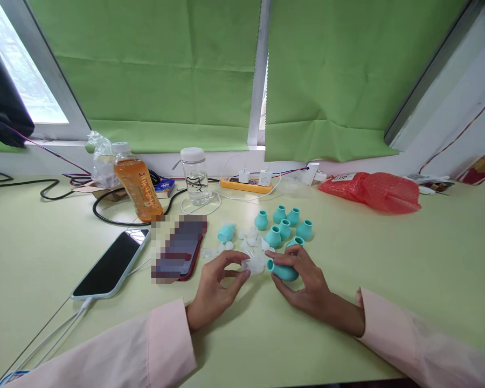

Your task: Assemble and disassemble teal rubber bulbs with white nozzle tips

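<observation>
My left hand (222, 283) pinches a small clear plastic piece (254, 264) between thumb and fingertips. Close to its right, my right hand (305, 275) is closed around a teal bulb-shaped piece (285, 271), which lies tilted with its round opening facing left toward the clear piece. The two pieces are near each other; whether they touch I cannot tell. Behind my hands stand several more teal bulbs (273, 236), openings up. One teal bulb (226, 233) lies on its side to the left. Small white and translucent parts (253, 235) are scattered between them, partly hidden by my fingers.
Left on the pale table (242, 345) lie a charging phone (111, 264) and a red-cased phone (181, 248). Behind stand an orange drink bottle (138, 186), a clear water bottle (196, 180) and a yellow power strip (246, 185) with cables. A red plastic bag (372, 191) lies back right.
</observation>
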A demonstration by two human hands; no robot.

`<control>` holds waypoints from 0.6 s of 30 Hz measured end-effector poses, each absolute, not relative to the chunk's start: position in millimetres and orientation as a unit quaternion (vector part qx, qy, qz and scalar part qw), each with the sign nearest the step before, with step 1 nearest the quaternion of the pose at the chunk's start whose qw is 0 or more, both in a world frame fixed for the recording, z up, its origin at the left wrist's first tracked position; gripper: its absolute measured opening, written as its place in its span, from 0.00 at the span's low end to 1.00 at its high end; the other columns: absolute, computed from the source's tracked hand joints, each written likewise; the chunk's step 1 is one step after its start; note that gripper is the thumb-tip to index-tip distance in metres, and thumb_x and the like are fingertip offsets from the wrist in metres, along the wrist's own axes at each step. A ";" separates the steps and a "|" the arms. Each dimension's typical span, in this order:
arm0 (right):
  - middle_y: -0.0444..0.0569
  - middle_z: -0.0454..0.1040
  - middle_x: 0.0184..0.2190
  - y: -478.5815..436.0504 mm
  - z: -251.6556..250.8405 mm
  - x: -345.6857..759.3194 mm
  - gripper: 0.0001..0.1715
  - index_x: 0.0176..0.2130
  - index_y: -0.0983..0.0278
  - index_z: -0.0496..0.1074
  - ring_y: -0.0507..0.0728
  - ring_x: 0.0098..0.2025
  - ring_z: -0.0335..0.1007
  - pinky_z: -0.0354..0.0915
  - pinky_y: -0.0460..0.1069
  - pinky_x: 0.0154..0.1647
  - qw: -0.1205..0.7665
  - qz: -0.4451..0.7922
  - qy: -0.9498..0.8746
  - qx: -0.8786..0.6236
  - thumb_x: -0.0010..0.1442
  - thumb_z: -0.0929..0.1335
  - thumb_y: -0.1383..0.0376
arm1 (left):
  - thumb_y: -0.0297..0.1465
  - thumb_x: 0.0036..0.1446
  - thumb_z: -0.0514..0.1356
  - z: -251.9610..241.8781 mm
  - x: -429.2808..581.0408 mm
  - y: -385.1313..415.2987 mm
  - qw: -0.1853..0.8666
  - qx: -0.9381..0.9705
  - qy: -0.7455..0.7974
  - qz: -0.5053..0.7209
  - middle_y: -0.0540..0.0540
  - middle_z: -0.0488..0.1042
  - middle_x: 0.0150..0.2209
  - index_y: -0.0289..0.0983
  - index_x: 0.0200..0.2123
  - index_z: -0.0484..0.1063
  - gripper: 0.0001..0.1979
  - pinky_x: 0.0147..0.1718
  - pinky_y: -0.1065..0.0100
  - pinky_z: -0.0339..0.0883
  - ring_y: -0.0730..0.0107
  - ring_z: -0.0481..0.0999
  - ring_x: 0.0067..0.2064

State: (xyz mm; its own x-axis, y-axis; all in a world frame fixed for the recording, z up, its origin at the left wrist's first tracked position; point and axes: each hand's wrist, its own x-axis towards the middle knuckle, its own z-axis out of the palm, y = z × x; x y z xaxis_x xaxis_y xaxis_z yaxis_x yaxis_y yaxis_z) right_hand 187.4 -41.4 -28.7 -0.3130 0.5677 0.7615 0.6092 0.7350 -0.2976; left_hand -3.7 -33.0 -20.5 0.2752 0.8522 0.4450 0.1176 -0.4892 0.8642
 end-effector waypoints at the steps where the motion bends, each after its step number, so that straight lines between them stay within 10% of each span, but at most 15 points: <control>1: 0.49 0.70 0.39 -41.6 -28.2 187.1 0.22 0.43 0.59 0.61 0.57 0.36 0.63 0.64 0.54 0.34 0.461 -0.019 -0.813 -0.356 0.48 0.65 0.73 | 0.29 0.49 0.56 -20.7 -3.7 -33.3 0.374 0.706 0.340 0.496 0.44 0.69 0.38 0.36 0.37 0.65 0.09 0.33 0.69 0.71 0.68 0.69 0.40; 18: 0.45 0.67 0.29 -50.4 -28.2 185.3 0.19 0.37 0.61 0.60 0.53 0.30 0.66 0.64 0.47 0.30 0.453 0.107 -0.808 -0.360 0.42 0.65 0.72 | 0.33 0.45 0.60 -16.6 -3.5 -26.4 0.655 0.595 0.295 0.360 0.50 0.68 0.23 0.31 0.38 0.68 0.16 0.19 0.72 0.67 0.78 0.67 0.20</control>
State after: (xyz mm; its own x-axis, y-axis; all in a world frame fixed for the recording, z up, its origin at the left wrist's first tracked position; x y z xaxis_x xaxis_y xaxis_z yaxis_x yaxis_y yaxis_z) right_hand 185.3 -50.4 -28.2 -0.3299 0.6798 0.6550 0.4850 0.7173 -0.5002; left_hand -3.5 -26.4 -16.6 0.5662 0.8232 0.0417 -0.1212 0.0331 0.9921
